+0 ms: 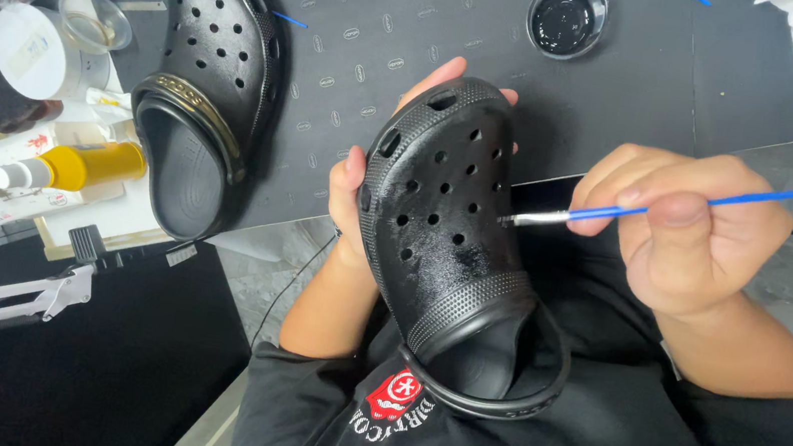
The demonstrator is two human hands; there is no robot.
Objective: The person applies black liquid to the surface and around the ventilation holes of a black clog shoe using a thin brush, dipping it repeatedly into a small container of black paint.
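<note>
Dark printed mat (380,29) covers table. Left hand (362,173) cups perforated black foam clog (447,219) from beneath, near centre; light, flexible, probably slick where wet. Right hand (688,229) pinches blue-handled thin brush (681,208), tip at upper.

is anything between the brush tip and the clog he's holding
Nothing visible. The brush in the right hand has its tip right at the upper of the black clog, which the left hand holds from behind.
</note>
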